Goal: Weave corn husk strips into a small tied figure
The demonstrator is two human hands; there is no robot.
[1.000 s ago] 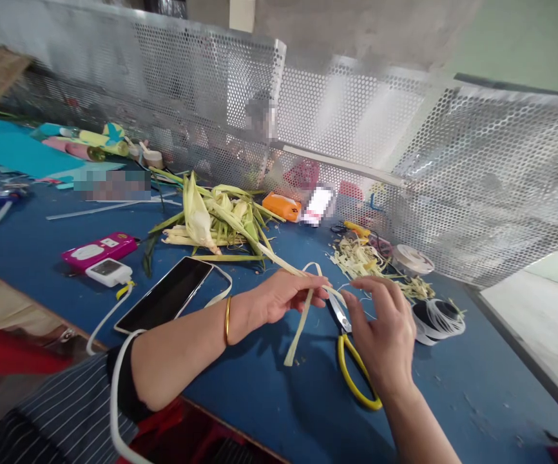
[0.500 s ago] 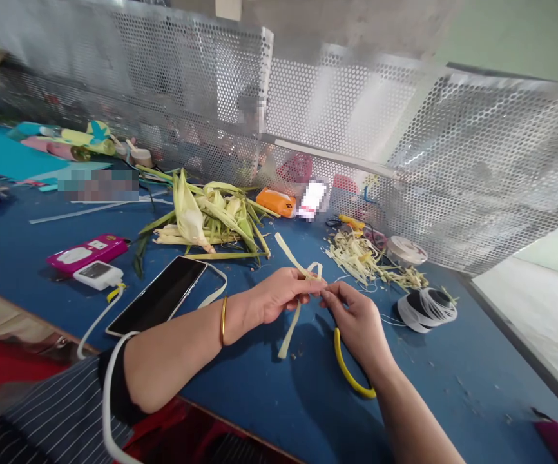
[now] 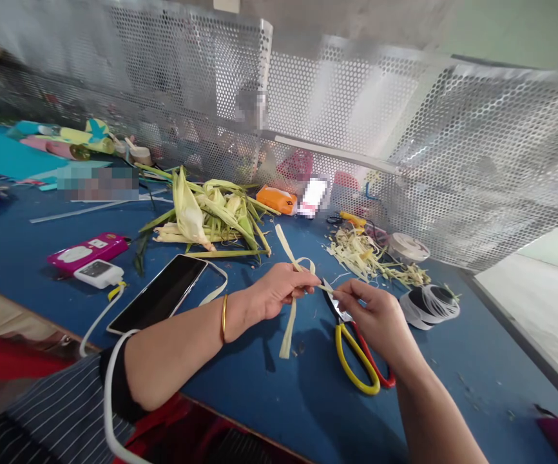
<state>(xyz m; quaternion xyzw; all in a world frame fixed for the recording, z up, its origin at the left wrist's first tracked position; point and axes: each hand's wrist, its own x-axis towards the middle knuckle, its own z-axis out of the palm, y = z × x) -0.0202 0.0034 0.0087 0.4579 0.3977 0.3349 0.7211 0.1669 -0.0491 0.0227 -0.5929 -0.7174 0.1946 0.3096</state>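
Between my hands is a pale corn husk strip (image 3: 287,335), looped near the fingers, with one end hanging down and another sticking up to the left. My left hand (image 3: 283,289) pinches it at the crossing, fingers closed. My right hand (image 3: 373,309), also closed, grips a short end of the strip to the right. Below my right hand, scissors (image 3: 356,357) with one yellow and one red handle lie on the blue table (image 3: 254,399), their blades partly hidden behind the fingers and strip.
Corn husks (image 3: 211,219) are heaped behind my left hand. Husk scraps (image 3: 356,254) and a spool of white thread (image 3: 428,307) lie to the right. A phone (image 3: 158,293), a magenta power bank (image 3: 88,250) and an orange packet (image 3: 276,200) are also on the table. A perforated metal screen (image 3: 327,103) stands behind.
My right hand has moved right, away from my left, drawing the strip's short end out between them. More of the scissors shows now. My left hand has barely shifted.
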